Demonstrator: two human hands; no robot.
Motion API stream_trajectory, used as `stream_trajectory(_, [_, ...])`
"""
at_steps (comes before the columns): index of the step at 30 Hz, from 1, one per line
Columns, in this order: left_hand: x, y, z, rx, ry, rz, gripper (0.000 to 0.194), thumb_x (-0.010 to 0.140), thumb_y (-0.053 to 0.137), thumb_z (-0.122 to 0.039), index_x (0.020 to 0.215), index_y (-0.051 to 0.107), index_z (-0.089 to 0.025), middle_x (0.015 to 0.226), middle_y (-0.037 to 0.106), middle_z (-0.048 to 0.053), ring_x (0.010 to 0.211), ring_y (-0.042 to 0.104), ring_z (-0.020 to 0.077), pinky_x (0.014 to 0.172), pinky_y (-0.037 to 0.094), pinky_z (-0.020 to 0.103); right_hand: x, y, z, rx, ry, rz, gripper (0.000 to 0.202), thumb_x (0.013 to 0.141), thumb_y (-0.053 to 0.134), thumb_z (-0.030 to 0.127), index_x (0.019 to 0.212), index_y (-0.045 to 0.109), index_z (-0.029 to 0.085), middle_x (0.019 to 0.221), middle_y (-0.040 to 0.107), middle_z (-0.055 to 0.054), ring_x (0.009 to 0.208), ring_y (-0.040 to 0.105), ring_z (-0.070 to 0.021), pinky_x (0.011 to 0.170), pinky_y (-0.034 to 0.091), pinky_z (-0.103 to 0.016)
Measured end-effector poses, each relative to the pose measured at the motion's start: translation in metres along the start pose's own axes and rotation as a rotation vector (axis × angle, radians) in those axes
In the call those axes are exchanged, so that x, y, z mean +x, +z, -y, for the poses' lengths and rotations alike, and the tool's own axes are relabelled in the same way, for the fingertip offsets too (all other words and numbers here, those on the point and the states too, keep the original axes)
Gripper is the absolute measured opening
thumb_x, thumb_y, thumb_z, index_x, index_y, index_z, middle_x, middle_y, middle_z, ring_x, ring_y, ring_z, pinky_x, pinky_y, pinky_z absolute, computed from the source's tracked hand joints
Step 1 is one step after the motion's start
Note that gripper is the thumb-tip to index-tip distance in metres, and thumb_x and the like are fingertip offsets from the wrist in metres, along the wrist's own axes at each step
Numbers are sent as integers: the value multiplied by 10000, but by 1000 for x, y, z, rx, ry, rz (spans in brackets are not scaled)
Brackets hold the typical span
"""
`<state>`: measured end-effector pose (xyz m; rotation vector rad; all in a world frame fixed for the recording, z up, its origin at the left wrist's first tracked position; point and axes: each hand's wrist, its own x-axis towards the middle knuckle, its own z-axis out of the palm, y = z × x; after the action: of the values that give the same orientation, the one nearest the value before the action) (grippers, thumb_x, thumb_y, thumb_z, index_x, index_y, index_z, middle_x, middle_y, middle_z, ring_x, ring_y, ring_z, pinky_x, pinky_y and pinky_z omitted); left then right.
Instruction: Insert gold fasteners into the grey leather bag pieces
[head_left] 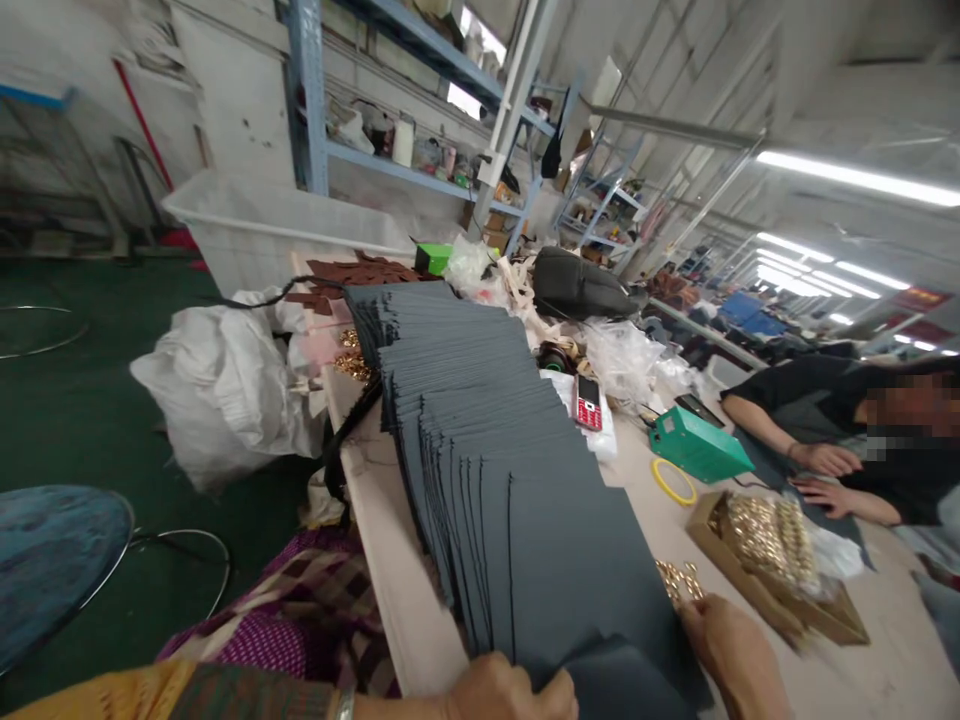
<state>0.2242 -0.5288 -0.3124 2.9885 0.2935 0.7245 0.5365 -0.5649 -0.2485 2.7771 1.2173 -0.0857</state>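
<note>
A long fanned stack of dark grey sheets (465,380), leather-like in look, runs down the table towards me. My left hand (514,690) is closed at the near end, its fingers curled on the edge of a grey sheet (574,560). A darker piece (626,675), bent up at its edge, lies between my hands. On the right side of the stack, my right hand (731,645) has its fingers drawn together beside small gold metal pieces (679,580). What its fingertips hold, if anything, is hidden.
A cardboard box (772,580) of bagged gold pieces, yellow tape roll (673,481), green box-shaped device (697,445) and red phone (589,402) lie right of the stack. Across the table a person's hands (829,475) work on dark material. White sacks (232,385) stand left.
</note>
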Motion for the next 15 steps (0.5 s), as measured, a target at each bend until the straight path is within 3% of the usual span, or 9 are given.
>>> stream_trajectory(4, [-3, -40, 0, -83, 34, 135, 398, 921, 422, -416, 1185, 530, -137, 1244, 575, 101, 593, 618, 163, 397, 415, 321, -40, -36, 8, 323, 230, -131, 265, 743, 513, 405, 777, 693, 214, 700, 713, -116, 788, 677, -345, 686, 481, -405])
stream_trajectory(7, [-3, -61, 2, -175, 0, 231, 449, 904, 430, -399, 1242, 484, -109, 1248, 550, 129, 677, 623, 187, 524, 491, 342, -92, -49, 33, 829, 197, -160, 385, 697, 623, 506, 895, 684, 181, 728, 711, -72, 709, 678, -271, 684, 516, -355])
stream_trajectory(11, [0, -66, 4, -218, 11, 271, 368, 903, 440, -351, 1192, 501, -131, 1111, 583, 100, 688, 614, 197, 547, 491, 335, -148, -28, 75, 1063, 5, 126, 373, 686, 695, 507, 824, 683, 160, 690, 670, -44, 617, 630, -204, 568, 524, -297])
stream_trajectory(15, [0, -65, 4, -219, 18, 283, 276, 909, 433, -336, 1093, 520, -150, 957, 582, 61, 667, 600, 195, 547, 480, 327, -162, -1, 95, 995, -73, 237, 292, 778, 626, 448, 832, 690, 169, 731, 667, -36, 618, 607, -171, 533, 509, -260])
